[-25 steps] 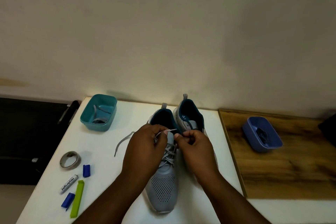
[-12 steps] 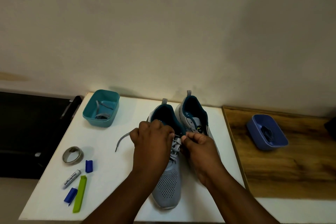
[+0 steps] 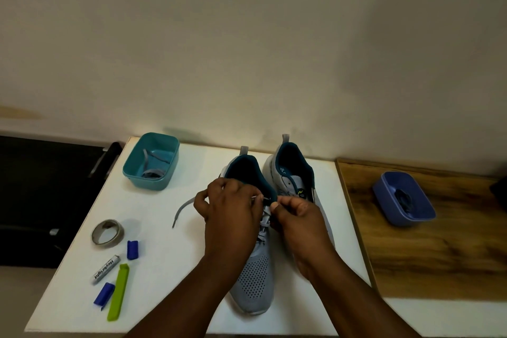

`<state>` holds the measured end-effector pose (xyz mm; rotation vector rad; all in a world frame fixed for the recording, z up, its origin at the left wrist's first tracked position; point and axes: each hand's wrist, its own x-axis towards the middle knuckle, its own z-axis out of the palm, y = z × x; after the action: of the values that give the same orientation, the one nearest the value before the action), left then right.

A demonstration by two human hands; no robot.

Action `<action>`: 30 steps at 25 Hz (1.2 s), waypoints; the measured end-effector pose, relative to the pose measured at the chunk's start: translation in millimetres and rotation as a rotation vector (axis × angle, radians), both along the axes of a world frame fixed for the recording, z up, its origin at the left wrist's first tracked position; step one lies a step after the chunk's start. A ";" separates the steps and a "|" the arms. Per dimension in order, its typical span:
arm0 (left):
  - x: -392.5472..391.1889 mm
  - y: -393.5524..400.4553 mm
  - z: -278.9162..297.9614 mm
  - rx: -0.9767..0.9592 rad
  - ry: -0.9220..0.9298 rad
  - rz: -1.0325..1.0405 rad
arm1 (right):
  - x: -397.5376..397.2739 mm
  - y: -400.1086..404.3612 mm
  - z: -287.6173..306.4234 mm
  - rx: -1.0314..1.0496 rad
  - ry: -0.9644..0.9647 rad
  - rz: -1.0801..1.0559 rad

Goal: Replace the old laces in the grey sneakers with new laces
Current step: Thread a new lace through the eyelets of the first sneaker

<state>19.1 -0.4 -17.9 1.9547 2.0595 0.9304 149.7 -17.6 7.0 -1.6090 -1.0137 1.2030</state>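
Note:
Two grey sneakers with teal lining stand side by side on the white table (image 3: 170,277), toes toward me. The left sneaker (image 3: 253,280) carries a grey lace (image 3: 182,208) whose free end trails out to the left on the table. My left hand (image 3: 230,208) curls over the top eyelets and pinches the lace there. My right hand (image 3: 296,212) pinches the other lace end beside it, at the tongue. The right sneaker (image 3: 295,173) stands behind my right hand and shows no lace in its eyelets.
A teal tub (image 3: 151,163) holding grey laces sits at the back left. A blue tub (image 3: 403,200) with dark laces rests on the wooden board (image 3: 439,252) at right. A tape roll (image 3: 107,233), a marker (image 3: 105,269), blue caps (image 3: 132,250) and a green clip (image 3: 118,292) lie front left.
Both hands stayed at the top of the left sneaker, shifting slightly toward its collar. The lace's loose end still trails left. The camera view drifted a little.

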 end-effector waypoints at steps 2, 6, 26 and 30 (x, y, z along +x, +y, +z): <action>2.5 -0.5 0.9 0.010 -0.015 -0.001 | 0.1 0.4 0.1 0.010 -0.002 0.008; 5.2 0.8 2.0 -0.001 -0.024 -0.001 | 0.3 -1.0 2.7 0.040 -0.023 0.029; -6.7 7.1 3.5 -0.111 0.093 -0.165 | 13.6 10.4 -9.3 0.184 -0.491 0.196; -19.3 5.4 13.6 -0.184 0.141 -0.210 | 24.2 11.1 -1.3 0.085 -0.276 -0.094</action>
<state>-0.3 4.9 -4.3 2.1368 1.8832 0.5551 173.8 -6.6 5.7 -1.7669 -1.1309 0.8787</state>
